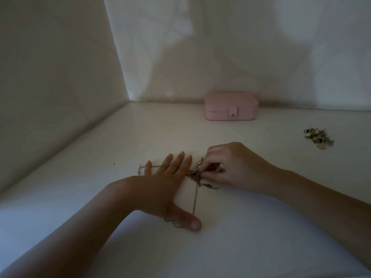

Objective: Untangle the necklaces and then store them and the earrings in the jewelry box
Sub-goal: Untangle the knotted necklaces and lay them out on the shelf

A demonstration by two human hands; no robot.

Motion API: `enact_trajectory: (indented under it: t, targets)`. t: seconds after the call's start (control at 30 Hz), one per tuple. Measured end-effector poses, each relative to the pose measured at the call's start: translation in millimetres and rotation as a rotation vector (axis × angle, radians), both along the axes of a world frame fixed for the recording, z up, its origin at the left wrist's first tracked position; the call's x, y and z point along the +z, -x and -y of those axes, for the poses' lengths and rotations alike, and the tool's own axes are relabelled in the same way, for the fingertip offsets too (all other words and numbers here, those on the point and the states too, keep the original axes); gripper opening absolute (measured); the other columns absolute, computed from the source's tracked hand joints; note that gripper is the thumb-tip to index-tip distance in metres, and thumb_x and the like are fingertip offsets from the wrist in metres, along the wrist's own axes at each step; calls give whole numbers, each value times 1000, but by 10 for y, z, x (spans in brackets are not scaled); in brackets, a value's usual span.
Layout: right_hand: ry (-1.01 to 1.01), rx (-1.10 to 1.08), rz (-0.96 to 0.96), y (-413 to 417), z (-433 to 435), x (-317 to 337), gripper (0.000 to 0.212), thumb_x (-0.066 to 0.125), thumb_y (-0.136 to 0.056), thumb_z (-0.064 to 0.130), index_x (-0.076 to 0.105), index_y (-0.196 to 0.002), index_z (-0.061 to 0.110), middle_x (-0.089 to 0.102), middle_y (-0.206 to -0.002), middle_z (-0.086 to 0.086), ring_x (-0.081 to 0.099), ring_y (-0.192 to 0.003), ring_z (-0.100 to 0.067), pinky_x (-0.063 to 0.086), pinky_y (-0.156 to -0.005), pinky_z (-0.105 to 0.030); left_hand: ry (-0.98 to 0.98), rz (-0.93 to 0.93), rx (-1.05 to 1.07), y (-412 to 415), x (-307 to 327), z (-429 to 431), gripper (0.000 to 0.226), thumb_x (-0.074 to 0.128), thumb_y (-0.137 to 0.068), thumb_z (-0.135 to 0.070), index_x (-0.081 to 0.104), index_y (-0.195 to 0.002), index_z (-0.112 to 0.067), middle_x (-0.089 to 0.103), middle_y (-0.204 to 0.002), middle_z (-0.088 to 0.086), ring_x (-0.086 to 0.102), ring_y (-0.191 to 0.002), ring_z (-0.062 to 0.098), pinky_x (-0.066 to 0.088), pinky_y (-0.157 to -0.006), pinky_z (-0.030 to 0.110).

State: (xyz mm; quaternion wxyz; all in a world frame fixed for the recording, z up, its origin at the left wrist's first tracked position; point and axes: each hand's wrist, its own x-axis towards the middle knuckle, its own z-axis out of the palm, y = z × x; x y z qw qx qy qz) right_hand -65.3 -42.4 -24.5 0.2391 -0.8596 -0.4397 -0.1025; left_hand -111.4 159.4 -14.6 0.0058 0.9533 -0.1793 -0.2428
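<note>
Tangled necklaces (197, 175) are held on the tabletop (261, 227).
Head view: they are pinned under the flat, spread left hand (166, 181) and pinched at their tangled middle by the right hand (230, 167); the closed pink jewelry box (230, 106) is set by the wall (261, 57), the earrings (318, 136) heaped far right.

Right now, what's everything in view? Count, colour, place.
jewelry box: one, pink, lid shut, at the back of the table against the wall
earrings: one small pile, count unclear, gold-toned and mixed, right side of the table
necklaces: one tangle, count unclear, metallic, centre of the table between the hands
table: one, white
wall: white, behind and left
left hand: flat on the chains, fingers straight
right hand: pinches the tangle
</note>
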Motion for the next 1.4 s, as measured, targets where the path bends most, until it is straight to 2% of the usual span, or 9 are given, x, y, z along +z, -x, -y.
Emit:
enact_trajectory:
  t: [0.1, 0.27, 0.57, 0.77, 1.0, 1.1, 1.2, 1.27, 1.4]
  targets:
    - [-125, -42, -107, 49, -5, -14, 6, 71, -81, 14, 69, -77, 18, 63, -77, 13, 59, -73, -4, 49, -69, -22, 4, -2, -2, 13, 12, 5, 129, 52, -51, -83, -45, -123, -36, -46, -141, -14, -39, -134, 13, -20, -111, 50]
    - [-432, -74, -732, 56, -62, 15, 16, 57, -94, 7, 61, -82, 17, 60, -75, 4, 56, -67, -3, 45, -66, -16, 31, -4, -11, 25, 40, 3, 132, 59, -62, -77, -43, -133, -33, -43, -146, -10, -38, -135, 14, -17, -114, 55]
    - [-997, -40, -1107, 12, -52, 117, 21, 42, -96, 2, 51, -78, 5, 58, -64, -5, 58, -64, -19, 50, -69, -29, 35, -18, -14, 14, 45, 14, 131, 60, -64, -76, -41, -136, -32, -45, -145, -11, -40, -134, 13, -17, -114, 54]
    - [-1232, -176, -1006, -190, 233, 345, 29, 39, -99, 5, 43, -72, 14, 38, -51, 5, 26, -41, -6, 30, -39, -16, 30, -26, -9, 20, 43, 8, 132, 60, -62, -78, -40, -136, -34, -45, -145, -12, -40, -134, 11, -17, -114, 54]
    - [-1425, -55, -1081, -310, 567, 522, 25, 58, -66, 3, 59, -88, 14, 62, -64, 5, 27, -33, -2, 20, -30, -11, 26, -23, -20, 41, 53, 22, 131, 61, -65, -76, -39, -137, -34, -45, -145, -11, -40, -134, 12, -17, -114, 53]
    - [-1238, -319, -907, -396, 875, 567, 25, 48, -83, -8, 60, -92, 12, 59, -69, 2, 25, -32, -3, 15, -31, -11, 11, -26, -29, 51, 64, 9, 132, 63, -65, -75, -39, -137, -32, -46, -145, -10, -41, -133, 13, -17, -114, 53]
    - [-630, -677, -637, -456, 928, 408, 20, 48, -91, -5, 65, -99, 3, 63, -82, -8, 38, -44, -4, 29, -39, -17, 8, -36, -27, 50, 83, 13, 133, 64, -64, -74, -39, -137, -32, -46, -144, -9, -41, -133, 13, -17, -114, 53]
    - [-248, -808, -378, -457, 842, 293, 21, 63, -88, 8, 67, -109, 8, 64, -101, -5, 54, -75, -13, 37, -64, -23, 11, -35, -27, 50, 90, 22, 133, 65, -64, -74, -39, -137, -33, -46, -144, -9, -42, -132, 13, -17, -114, 54]
    - [-183, -293, -36, -199, 409, 291, 31, 74, -83, 14, 67, -112, 24, 63, -112, 10, 56, -105, -5, 41, -91, -21, 9, -31, -29, 50, 79, 14, 134, 65, -64, -75, -40, -136, -34, -47, -144, -10, -42, -132, 13, -17, -114, 54]
